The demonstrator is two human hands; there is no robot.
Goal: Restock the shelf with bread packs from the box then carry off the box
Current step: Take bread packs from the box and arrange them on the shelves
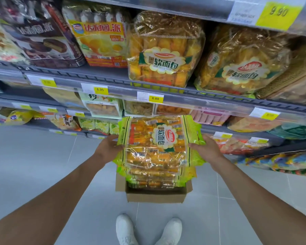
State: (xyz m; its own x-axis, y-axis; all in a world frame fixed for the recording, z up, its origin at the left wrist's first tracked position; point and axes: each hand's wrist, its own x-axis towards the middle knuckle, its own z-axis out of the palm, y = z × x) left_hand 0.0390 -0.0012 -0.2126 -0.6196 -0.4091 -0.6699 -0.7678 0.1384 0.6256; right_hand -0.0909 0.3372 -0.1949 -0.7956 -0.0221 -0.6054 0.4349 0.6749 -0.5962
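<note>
Box (155,197) rests on grey tiles (34,156) below shelves (184,96).

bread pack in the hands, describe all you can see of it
The pack is a clear, crinkly plastic bag with green side edges, full of orange-yellow wrapped breads, with a scalloped cream label and red logo on top. It lies roughly flat, face up, over the box; the left hand grips its left edge, the right hand its right.

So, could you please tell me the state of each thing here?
Clear yellow-green plastic bread pack: held above the box.
Left hand: grips the pack's left edge.
Right hand: grips its right edge.
Brown cardboard box: open, on the floor, more packs inside.
Grey metal shelf: two matching packs standing upright.
</note>
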